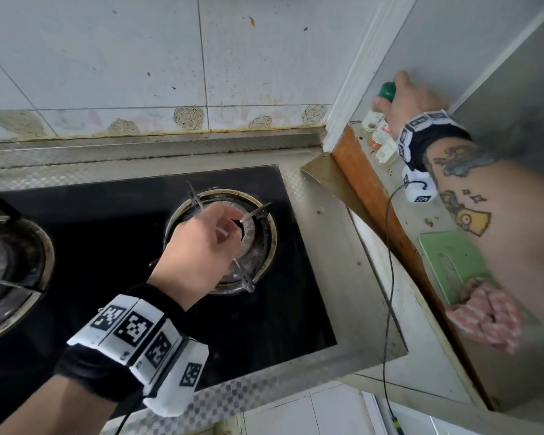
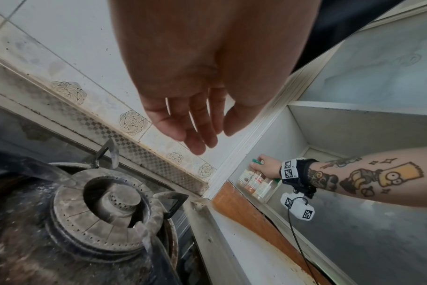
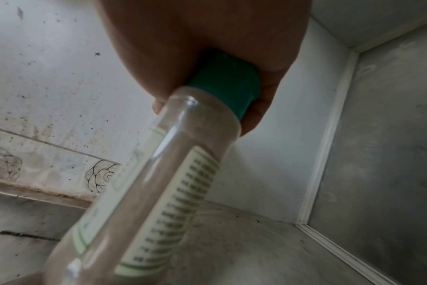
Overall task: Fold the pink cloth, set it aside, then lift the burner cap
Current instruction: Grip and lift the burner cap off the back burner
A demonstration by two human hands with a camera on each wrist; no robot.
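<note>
The burner cap (image 2: pixel 95 233), a grey ring dotted with small holes and a small centre piece, sits on the right burner of the black stove (image 1: pixel 107 246). My left hand (image 1: pixel 230 227) hovers just above it with relaxed fingers (image 2: pixel 195 142) that hold nothing; in the head view it hides most of the cap (image 1: pixel 253 240). The pink checked cloth (image 1: pixel 484 315) lies bunched on the side counter, partly under my right forearm. My right hand (image 1: pixel 390 95) reaches into the back corner and grips the green lid (image 3: pixel 227 83) of a clear spice bottle (image 3: pixel 159 192).
Metal pan-support prongs (image 2: pixel 110 152) stand around the burner. A second burner (image 1: pixel 7 268) lies at the left. More spice bottles (image 1: pixel 380 139) crowd the corner. A green cutting board (image 1: pixel 453 262) lies by the cloth, and a cable (image 1: pixel 390 277) hangs from my right wrist.
</note>
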